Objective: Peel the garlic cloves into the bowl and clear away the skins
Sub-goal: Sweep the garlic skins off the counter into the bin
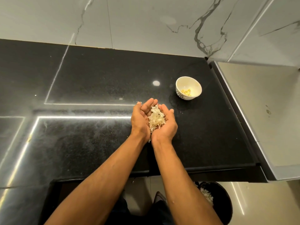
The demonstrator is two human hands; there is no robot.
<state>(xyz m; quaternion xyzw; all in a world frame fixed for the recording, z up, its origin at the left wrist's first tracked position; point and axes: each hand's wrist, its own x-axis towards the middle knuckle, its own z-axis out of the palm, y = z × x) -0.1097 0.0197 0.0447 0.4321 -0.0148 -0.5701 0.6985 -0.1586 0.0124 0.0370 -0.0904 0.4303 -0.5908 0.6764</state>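
Observation:
A heap of pale, papery garlic skins (155,118) lies between my two palms above the black countertop (90,78). My left hand (140,118) and my right hand (167,123) are pressed side by side, fingers curled up round the skins like a cup. A small white bowl (194,86) with a patterned outside stands on the counter to the right and behind my hands. Several peeled yellowish cloves (186,92) lie in its bottom.
A dark round bin (222,202) stands on the floor below the counter's right end, with pale skins (207,195) inside. A marble-look wall (146,21) rises behind the counter. The counter's front edge (203,168) runs just under my forearms.

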